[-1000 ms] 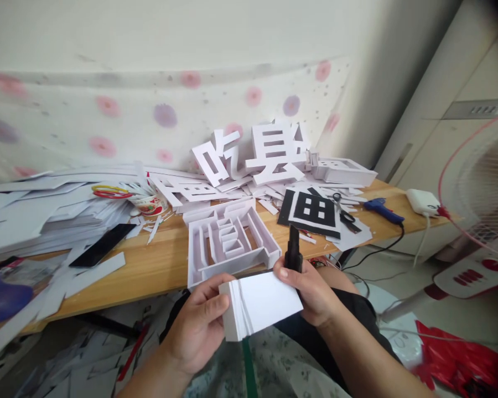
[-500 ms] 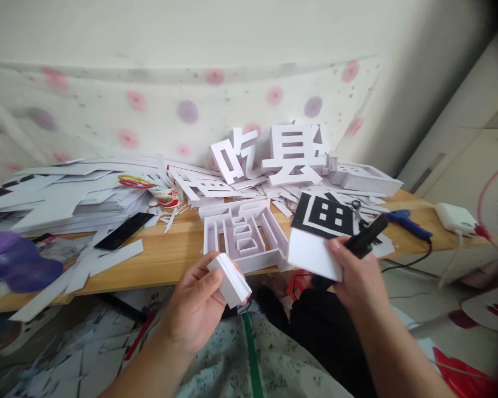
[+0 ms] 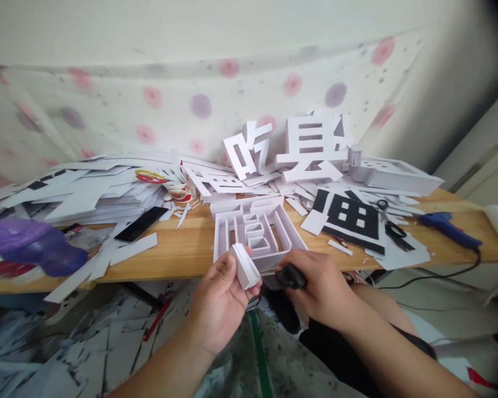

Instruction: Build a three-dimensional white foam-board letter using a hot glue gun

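My left hand [image 3: 224, 290] is closed around a small stack of white strips [image 3: 245, 266], thumb on the near side. My right hand [image 3: 321, 284] grips a black-handled knife [image 3: 291, 275] just right of the stack; its blade end is blurred. Just beyond both hands, at the table's front edge, stands a white built-up character frame [image 3: 290, 224] with upright walls inside. To its right lie a black-and-white character sheet [image 3: 352, 218] and a small white rectangular piece [image 3: 314, 222].
Scissors [image 3: 392, 221] and a blue glue gun [image 3: 450, 228] lie on the wooden table [image 3: 182, 249] at right. White sheets [image 3: 108, 193], a phone [image 3: 141, 224], a paper cup [image 3: 180, 190] and a purple object [image 3: 37, 246] occupy the left. Finished white characters [image 3: 311, 146] stand behind.
My right hand has moved left, near the stack, and let go of the white piece, now on the table beside the black sheet. The view has shifted to the right.
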`<state>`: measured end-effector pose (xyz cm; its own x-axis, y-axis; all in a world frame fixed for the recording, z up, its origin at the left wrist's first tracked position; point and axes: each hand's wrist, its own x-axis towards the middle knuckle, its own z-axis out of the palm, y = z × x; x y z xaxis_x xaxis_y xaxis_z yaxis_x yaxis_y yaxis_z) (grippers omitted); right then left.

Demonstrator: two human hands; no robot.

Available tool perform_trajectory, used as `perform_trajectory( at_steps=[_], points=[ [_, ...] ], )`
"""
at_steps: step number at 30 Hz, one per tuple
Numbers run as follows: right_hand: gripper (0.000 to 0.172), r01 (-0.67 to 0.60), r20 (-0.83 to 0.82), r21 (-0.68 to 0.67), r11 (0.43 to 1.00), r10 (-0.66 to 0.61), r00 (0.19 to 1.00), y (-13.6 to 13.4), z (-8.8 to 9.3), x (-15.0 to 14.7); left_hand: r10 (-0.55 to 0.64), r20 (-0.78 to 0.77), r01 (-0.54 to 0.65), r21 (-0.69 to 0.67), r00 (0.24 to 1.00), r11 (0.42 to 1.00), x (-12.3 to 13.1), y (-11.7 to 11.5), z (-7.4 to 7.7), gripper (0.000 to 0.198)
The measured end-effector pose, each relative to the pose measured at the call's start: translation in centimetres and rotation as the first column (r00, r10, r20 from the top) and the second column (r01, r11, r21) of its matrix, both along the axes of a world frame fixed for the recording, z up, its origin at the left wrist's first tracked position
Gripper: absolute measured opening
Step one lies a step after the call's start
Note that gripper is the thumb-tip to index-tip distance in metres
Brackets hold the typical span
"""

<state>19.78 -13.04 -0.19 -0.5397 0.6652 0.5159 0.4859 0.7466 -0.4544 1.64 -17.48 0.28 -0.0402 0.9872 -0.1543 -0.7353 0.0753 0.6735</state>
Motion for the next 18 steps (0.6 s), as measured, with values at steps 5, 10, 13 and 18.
perform_trajectory(
  at_steps=[5,10,13,18],
  points=[
    [0.012,0.055,0.054,0.026,0.998,-0.056,0.997,-0.3,-0.2,-0.5,0.010,0.031,-0.010,0.008,0.999,1.000,0.8,0.4,0.2,0.030],
    [0.012,0.092,0.058,0.062,0.994,-0.096,0.994,-0.3,-0.4,-0.4,0.012,0.025,-0.012,0.026,1.000,1.000,1.1,0.2,0.3,0.029],
    [0.014,0.094,0.061,0.069,0.993,-0.098,0.993,-0.4,-0.4,-0.5,-0.011,0.005,0.010,0.049,1.000,0.999,1.3,0.1,0.3,0.029],
    [0.013,0.092,0.052,0.080,0.993,-0.096,0.994,-0.6,-0.4,-0.5,-0.036,-0.015,0.037,0.068,0.999,0.997,1.4,-0.1,0.5,0.029]
  ],
)
